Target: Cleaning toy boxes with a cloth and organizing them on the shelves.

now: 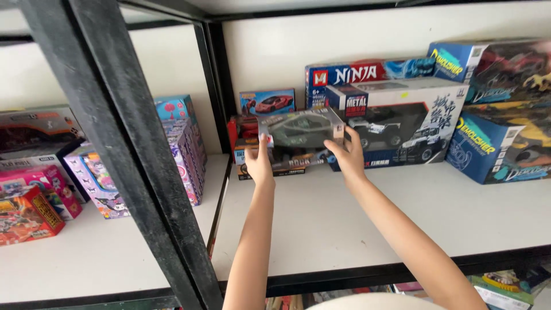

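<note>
both hands, left hand (259,162) and right hand (348,154), fingers clasped on the ends of the toy car box (301,132), likely light, stiff, slick plastic.

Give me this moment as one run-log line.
left hand: grips left end of toy car box | right hand: grips its right end | box: held over white shelf, before stacked toy boxes

White shelf (321,229); blue boxes (493,149); pink boxes, perhaps (34,183)
</note>
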